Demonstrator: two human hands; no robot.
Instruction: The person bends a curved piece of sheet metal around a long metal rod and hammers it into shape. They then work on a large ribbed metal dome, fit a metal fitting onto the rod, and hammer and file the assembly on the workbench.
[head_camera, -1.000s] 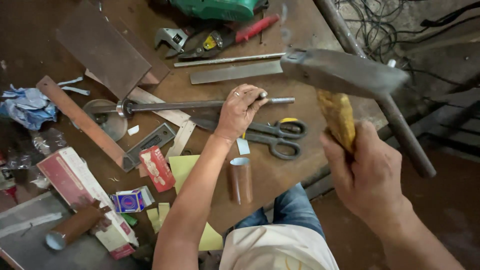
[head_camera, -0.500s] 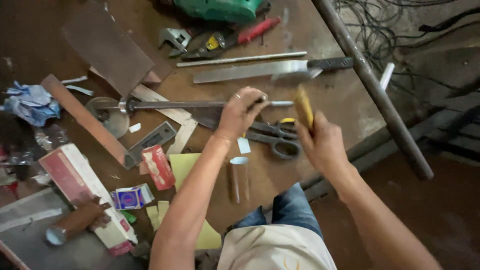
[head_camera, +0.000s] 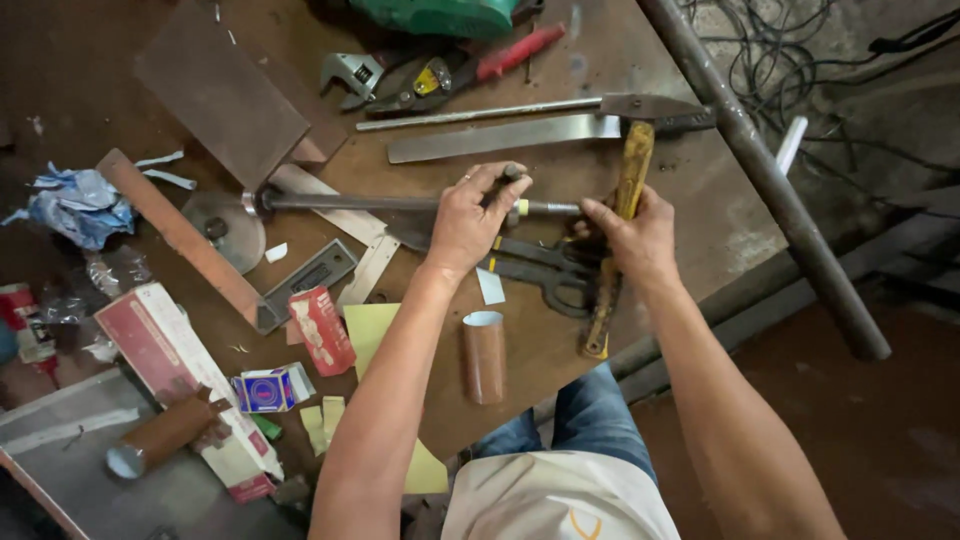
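A hammer comes down on a steel rod at a cluttered workbench

The right hand, raised high a second ago with the yellow-handled hammer, has swung down, its fingers wrapped tight round the handle; the head now rests level with the rod's end, which suggests the blow has just landed or is about to. The left hand has stayed on the rod, fingers curled over it and pressing it to the brown table, with the rod's far end at a round metal disc. Black shears lie beneath both hands, a flat steel bar just beyond, and a short brown tube stands near the table's front edge
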